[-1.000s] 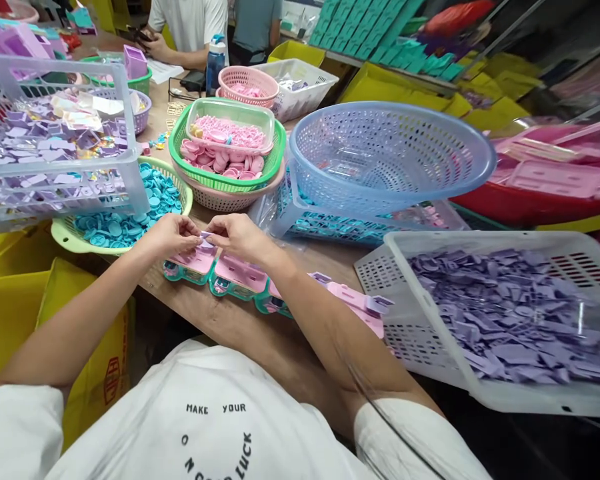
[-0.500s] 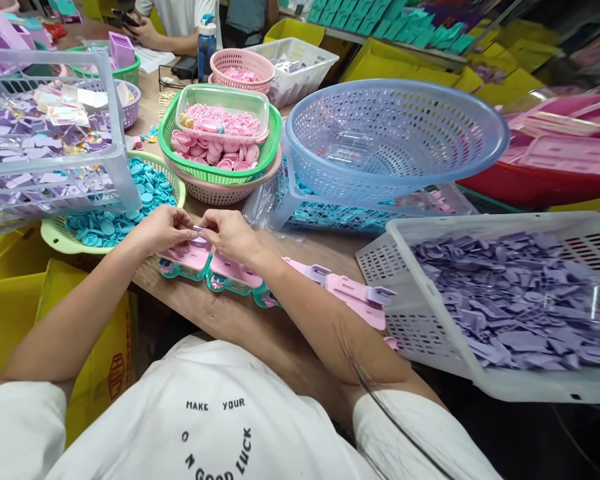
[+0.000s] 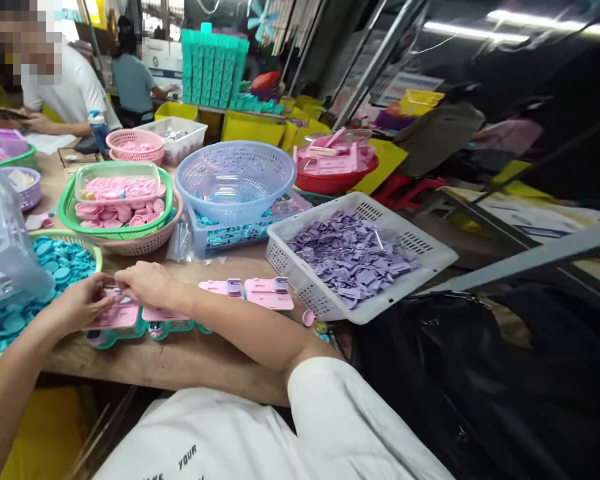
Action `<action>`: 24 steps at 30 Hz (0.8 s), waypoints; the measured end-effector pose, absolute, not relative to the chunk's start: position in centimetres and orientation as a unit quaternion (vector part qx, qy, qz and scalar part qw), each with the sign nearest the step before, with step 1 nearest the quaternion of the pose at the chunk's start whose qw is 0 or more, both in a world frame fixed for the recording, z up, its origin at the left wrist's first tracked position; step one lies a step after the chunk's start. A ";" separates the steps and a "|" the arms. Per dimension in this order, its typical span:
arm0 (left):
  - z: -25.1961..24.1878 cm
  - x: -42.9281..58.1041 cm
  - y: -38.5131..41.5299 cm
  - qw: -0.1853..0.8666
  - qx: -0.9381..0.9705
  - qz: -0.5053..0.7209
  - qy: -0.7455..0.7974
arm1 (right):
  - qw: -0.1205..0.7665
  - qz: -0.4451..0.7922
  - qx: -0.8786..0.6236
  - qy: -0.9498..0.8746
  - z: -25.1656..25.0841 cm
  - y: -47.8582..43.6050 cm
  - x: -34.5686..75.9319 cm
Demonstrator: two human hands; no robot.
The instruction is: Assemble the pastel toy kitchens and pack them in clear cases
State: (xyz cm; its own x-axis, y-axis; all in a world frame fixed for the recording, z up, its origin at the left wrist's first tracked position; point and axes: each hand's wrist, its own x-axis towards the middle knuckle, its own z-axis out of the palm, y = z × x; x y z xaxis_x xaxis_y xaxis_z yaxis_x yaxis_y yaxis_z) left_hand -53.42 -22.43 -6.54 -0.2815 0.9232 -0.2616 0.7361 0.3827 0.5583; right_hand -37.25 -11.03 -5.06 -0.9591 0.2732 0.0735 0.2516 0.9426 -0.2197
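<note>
My left hand point(image 3: 83, 303) and my right hand point(image 3: 145, 283) meet fingertip to fingertip over a row of pink-and-teal toy pieces point(image 3: 130, 321) at the front of the wooden table point(image 3: 180, 363). Both hands are closed in a pinch on a small lilac part point(image 3: 114, 291) held just above the leftmost pink piece. More pink pieces with lilac clips point(image 3: 269, 293) lie to the right of my right forearm. A white crate of lilac parts point(image 3: 353, 257) stands further right.
A basket of teal discs point(image 3: 40, 263) sits at the left, a green basket of pink discs point(image 3: 117, 210) behind my hands, a blue basket point(image 3: 235, 177) beyond. Two people point(image 3: 75, 87) sit at the far left. A black bag point(image 3: 480, 380) fills the right.
The view has swung to the right and lifted, so the hands now sit at the left of the picture. Both hands still pinch the lilac part over the pink pieces.
</note>
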 end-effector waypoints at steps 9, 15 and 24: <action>-0.7 -46.7 -10.1 -0.139 0.678 0.063 0.719 | 0.149 -0.075 -0.396 -0.903 0.3 0.8 -29.3; 0.8 -41.2 1.9 -0.171 0.750 0.023 0.638 | 0.084 -0.046 -0.436 -0.895 2.0 5.3 -25.3; 3.7 -36.4 2.5 -0.183 0.773 0.310 0.523 | 0.148 -0.091 -0.582 -0.795 7.4 -0.4 -12.6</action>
